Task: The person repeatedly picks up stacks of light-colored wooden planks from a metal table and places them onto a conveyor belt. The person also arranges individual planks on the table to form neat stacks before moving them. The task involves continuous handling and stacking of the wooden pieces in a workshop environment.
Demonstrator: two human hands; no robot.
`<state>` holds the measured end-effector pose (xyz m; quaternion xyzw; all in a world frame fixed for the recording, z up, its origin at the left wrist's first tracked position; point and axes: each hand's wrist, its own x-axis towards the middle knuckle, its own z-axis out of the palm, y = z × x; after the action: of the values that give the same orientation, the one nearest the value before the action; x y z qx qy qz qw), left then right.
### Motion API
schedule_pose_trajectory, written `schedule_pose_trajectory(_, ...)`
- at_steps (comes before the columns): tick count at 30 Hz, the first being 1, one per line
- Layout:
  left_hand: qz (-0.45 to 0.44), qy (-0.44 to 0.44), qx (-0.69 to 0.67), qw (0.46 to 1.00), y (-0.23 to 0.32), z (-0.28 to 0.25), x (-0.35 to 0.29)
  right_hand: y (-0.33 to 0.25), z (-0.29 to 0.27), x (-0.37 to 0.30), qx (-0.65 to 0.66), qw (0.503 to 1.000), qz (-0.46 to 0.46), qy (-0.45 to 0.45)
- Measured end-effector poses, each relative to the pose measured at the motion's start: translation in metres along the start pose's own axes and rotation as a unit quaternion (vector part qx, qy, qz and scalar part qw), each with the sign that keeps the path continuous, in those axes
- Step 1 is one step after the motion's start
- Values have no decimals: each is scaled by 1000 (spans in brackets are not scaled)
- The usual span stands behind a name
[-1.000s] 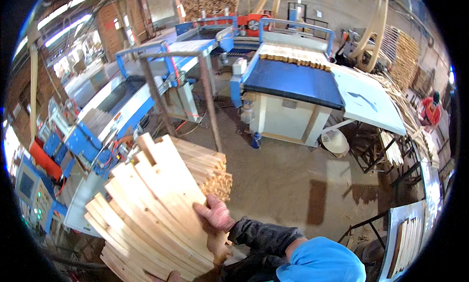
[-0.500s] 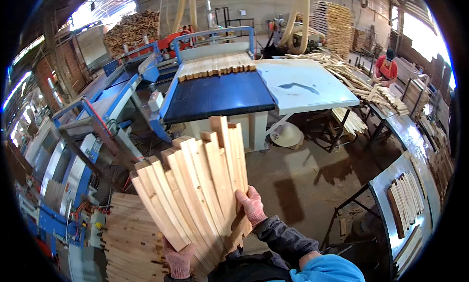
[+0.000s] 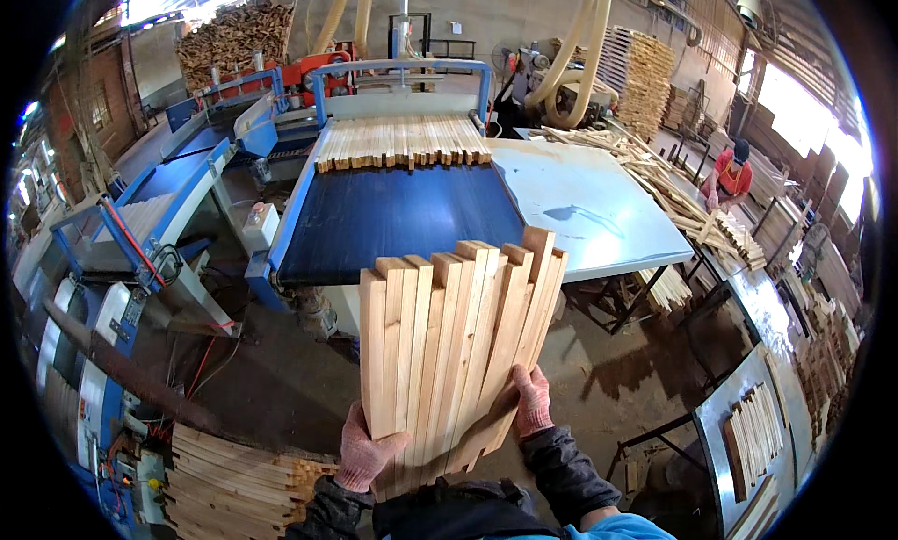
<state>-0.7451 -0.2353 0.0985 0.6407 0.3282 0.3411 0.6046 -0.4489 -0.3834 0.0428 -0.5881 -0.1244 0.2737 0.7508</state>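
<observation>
A bundle of pale wooden strips (image 3: 444,353), side by side with uneven ends, is held upright in front of my body. My left hand (image 3: 367,449), in a pinkish work glove, grips its lower left side with the thumb across the front. On the lower right side my right hand (image 3: 531,400), gloved alike, presses the strips inward. The fingers behind the bundle are hidden. Just beyond the strips' upper ends lies a dark blue conveyor belt (image 3: 393,217), and farther along it a row of similar strips (image 3: 402,142) rests at the machine.
A pale side table (image 3: 599,203) adjoins the belt on the right. Stacked boards (image 3: 224,489) lie at lower left, near a blue and white machine (image 3: 112,353). At right, a metal table (image 3: 739,390) bears strips. A person in red (image 3: 730,177) works by a wood pile (image 3: 664,180).
The bundle has swung upright and shifted right, nearer the belt's front edge. Both my hands have moved right with it, keeping their grip. The whole view has shifted.
</observation>
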Motion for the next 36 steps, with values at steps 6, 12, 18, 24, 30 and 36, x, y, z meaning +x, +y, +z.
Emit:
schedule_pose_trajectory(6, -28, -22, -14, 999, -3, -3, 64, -1, 17, 50, -18, 1000, 24, -5)
schedule_pose_trajectory(12, -30, -17, -45, 998, 6, 2, 114, -11, 49, 102, 1, 999, 8, -35)
schedule_pose_trajectory(18, -1, 27, 19, 999, 9, 7, 168, -18, 84, 171, 21, 998, 13, -57)
schedule_pose_trajectory(24, 41, 73, -24, 996, 10, 20, 234, -38, 122, 250, 16, 996, 9, -87)
schedule_pose_trajectory(30, 65, 108, 12, 992, 2, 29, 276, -54, 146, 310, -42, 994, 5, -103)
schedule_pose_trajectory(36, -21, 122, -91, 988, 2, 23, 305, -60, 175, 345, -119, 988, 3, -102)
